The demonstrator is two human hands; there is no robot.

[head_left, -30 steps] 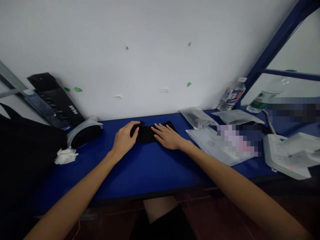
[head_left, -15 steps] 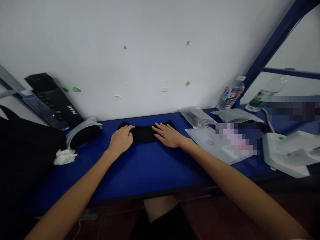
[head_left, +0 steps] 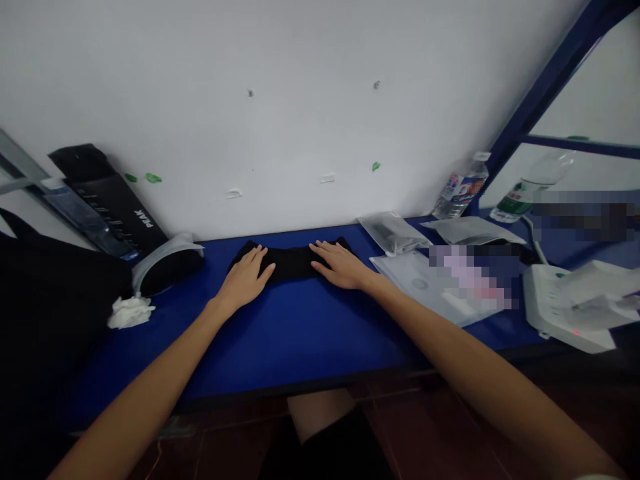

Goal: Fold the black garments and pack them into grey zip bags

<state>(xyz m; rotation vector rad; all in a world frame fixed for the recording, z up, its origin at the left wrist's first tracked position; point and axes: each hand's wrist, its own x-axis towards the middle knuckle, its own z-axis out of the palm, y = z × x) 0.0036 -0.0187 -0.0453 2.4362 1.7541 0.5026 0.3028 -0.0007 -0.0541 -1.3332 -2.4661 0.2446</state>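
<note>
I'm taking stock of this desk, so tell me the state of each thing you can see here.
left hand, flat on the black cloth, fingers spread
right hand, flat on the black cloth, fingers spread
black cloth, lying flat on the blue desk
white tissue, crumpled
plastic water bottle, standing by the wall
white power strip, red light lit

White wall (head_left: 310, 120) above blue desk (head_left: 300, 347), dark floor (head_left: 225, 447)
</note>
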